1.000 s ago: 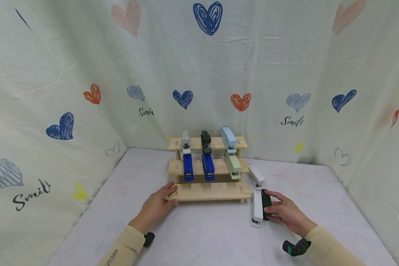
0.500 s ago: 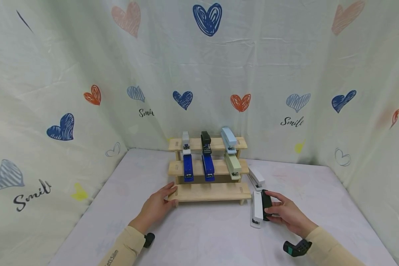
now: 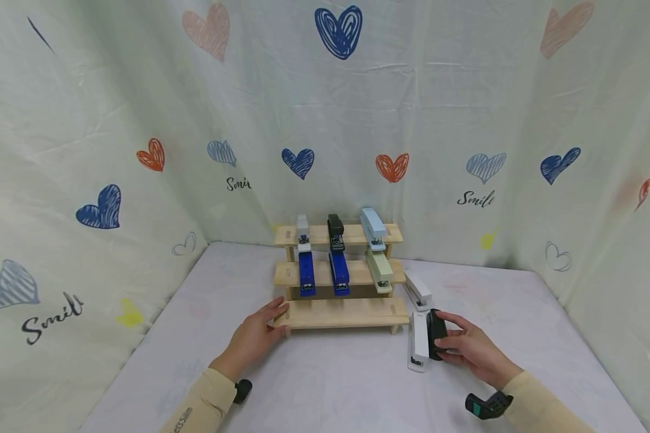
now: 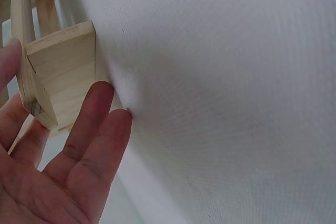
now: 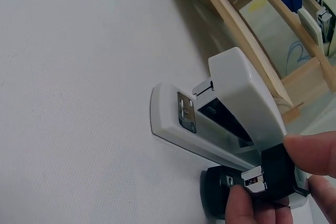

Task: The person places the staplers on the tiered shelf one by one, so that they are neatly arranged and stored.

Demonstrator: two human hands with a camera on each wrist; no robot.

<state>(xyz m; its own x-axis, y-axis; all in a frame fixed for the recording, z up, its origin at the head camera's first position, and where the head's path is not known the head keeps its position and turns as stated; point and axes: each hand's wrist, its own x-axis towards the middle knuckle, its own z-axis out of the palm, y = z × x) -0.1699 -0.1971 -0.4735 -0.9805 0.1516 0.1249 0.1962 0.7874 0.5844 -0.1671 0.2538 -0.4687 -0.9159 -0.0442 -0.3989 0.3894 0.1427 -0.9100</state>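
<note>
A three-step wooden display rack (image 3: 341,313) stands on the table. At the left end of its lowest board my left hand (image 3: 253,338) holds the edge; in the left wrist view the board end lies between thumb and fingers, two fingers (image 4: 100,145) stretching free below. Right of the rack, my right hand (image 3: 473,352) grips a small black stapler (image 3: 437,334) with thumb and fingers. Close along its left side lies a white stapler (image 3: 419,338), its jaw end toward the person. In the right wrist view, the black stapler (image 5: 278,171) overlaps the back of the white one (image 5: 241,87).
Behind that pair lies another white stapler (image 3: 418,291). The top step bears a grey-white stapler (image 3: 303,228), a black one (image 3: 336,228) and a light blue one (image 3: 374,225). On the middle step sit two blue staplers (image 3: 306,272) and a pale green one (image 3: 379,267). A curtain (image 3: 433,102) surrounds the table.
My right hand has shifted slightly right with the black stapler, widening its gap from the white one beside it. The left hand stays at the rack.
</note>
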